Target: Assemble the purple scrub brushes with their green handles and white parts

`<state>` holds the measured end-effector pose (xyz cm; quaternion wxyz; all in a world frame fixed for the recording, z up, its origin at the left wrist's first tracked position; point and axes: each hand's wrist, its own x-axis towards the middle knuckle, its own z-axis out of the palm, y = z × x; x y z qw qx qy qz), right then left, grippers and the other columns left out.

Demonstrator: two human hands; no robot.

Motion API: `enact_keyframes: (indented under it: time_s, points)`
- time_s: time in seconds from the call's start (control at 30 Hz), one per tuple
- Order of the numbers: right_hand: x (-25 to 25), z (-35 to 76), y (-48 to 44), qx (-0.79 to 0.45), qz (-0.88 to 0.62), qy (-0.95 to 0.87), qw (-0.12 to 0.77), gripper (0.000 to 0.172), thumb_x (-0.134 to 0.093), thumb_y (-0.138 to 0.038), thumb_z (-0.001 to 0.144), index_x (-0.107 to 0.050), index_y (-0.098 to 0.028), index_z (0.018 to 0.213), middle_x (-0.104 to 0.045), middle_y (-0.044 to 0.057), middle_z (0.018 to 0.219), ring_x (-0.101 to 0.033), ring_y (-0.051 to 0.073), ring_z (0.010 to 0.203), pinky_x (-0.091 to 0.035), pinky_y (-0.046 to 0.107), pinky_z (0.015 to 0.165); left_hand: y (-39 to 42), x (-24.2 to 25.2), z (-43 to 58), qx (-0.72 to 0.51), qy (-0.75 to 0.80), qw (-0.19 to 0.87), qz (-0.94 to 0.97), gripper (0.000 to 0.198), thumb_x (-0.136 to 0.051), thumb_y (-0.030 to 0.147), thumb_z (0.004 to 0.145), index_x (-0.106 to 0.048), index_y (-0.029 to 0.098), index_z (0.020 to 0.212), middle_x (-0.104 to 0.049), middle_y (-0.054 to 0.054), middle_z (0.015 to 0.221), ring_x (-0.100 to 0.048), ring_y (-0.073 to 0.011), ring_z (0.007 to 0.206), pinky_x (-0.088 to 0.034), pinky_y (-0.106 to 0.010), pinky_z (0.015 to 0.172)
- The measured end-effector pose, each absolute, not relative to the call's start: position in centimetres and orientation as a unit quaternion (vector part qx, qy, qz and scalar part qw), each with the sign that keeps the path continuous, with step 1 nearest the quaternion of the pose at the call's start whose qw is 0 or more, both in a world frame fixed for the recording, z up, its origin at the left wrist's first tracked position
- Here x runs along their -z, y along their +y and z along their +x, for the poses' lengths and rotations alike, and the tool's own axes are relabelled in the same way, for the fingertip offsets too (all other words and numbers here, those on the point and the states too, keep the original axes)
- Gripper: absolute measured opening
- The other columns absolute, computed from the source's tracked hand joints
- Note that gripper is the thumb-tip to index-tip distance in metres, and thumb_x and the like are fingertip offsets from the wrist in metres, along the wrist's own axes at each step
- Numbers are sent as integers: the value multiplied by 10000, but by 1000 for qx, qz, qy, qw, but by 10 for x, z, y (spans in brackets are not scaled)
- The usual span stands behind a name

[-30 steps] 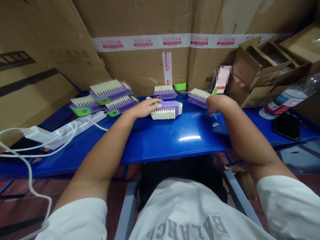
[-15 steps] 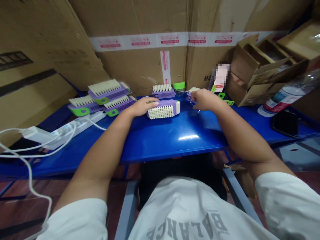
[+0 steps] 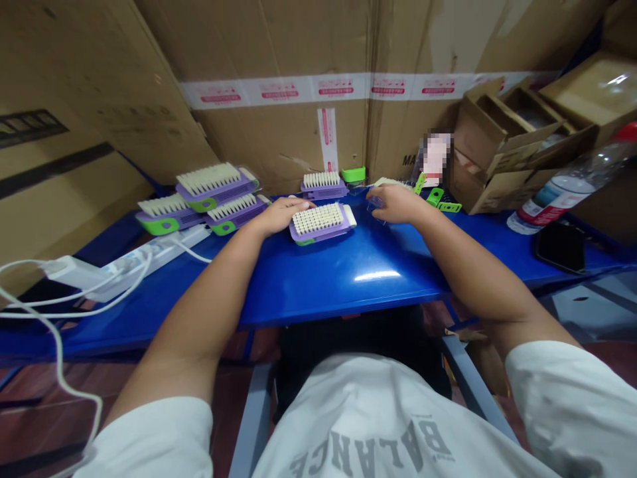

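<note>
White T-shirt fabric (image 3: 378, 425) filled the near edge of the view, and beyond it ran the glossy blue table (image 3: 348, 279). On its left part lay a white power strip (image 3: 149, 255). On its right part a dark phone (image 3: 560, 247) lay flat.

Further in, the left hand (image 3: 281, 214) lay with its fingers stretched out and loosely spread, the fingertips touching the left end of a purple scrubbing brush (image 3: 322, 222). That brush rested on the table bristles up, near the middle. It sat just to the right of the hand and was not enclosed by it. The right hand (image 3: 395, 202) lay just beside the brush's right end. Its fingers curled down over a second brush (image 3: 387, 181), of which only pale bristles and a purple corner showed. Whether that one was pinched or merely covered could not be told.

Left of the left hand stood a pile of three purple-and-green brushes (image 3: 209, 192), bristles up. Behind the hands, against the cardboard wall (image 3: 279, 46), lay another brush (image 3: 323, 184) and a green plastic part (image 3: 354, 174).

At the far right a clear water bottle (image 3: 562, 189) lay on its side in front of open cardboard boxes (image 3: 517, 139). What was inside them was too unclear to name.
</note>
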<state>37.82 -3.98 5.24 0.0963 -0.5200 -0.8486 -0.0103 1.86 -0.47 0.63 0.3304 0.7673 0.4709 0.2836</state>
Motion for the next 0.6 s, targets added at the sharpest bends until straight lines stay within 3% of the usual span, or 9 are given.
enact_keyframes:
  time_s: [0.1, 0.27, 0.37, 0.47, 0.6]
  points:
    - [-50, 380, -35, -8, -498, -862, 92, 510, -726, -184, 930, -866, -197, 1420, -848, 160, 1462, -778, 351, 1321, -566, 405, 1163, -4, -3, 18, -242, 491, 318, 774, 795, -661, 971, 864, -935, 256, 1079, -913, -131, 1236, -819, -396, 1204, -655, -552, 1099]
    - [-42, 383, -19, -74, -475, -869, 115, 409, -660, -137, 878, -926, -162, 1187, -904, 137, 1260, -809, 308, 1180, -577, 357, 1109, -3, -7, 14, -215, 465, 301, 805, 914, -439, 948, 996, -888, 229, 1339, -877, -143, 1377, -796, -401, 1278, -619, -556, 1158]
    - [-38, 385, -13, -107, -499, -843, 169, 360, -670, -128, 860, -905, -157, 1131, -905, 125, 1185, -808, 292, 1098, -592, 359, 1064, -6, -13, 13, -183, 441, 258, 840, 901, -526, 891, 972, -799, 223, 1511, -796, -148, 1552, -708, -429, 1459, -537, -552, 1280]
    - [-36, 388, -11, -156, -526, -812, 198, 368, -761, -157, 845, -858, -154, 1201, -874, 96, 1069, -790, 271, 960, -623, 376, 969, -14, -22, 17, -135, 456, 243, 846, 1042, -647, 826, 889, -617, 188, 1711, -725, -178, 1629, -679, -448, 1501, -540, -550, 1273]
    - [-31, 393, -9, -209, -503, -811, 213, 571, -992, -222, 709, -808, -180, 1247, -840, 80, 1116, -781, 274, 976, -656, 392, 938, -28, -34, 26, -80, 477, 231, 844, 1193, -813, 752, 802, -460, 230, 1815, -652, -173, 1698, -656, -436, 1545, -555, -485, 1251]
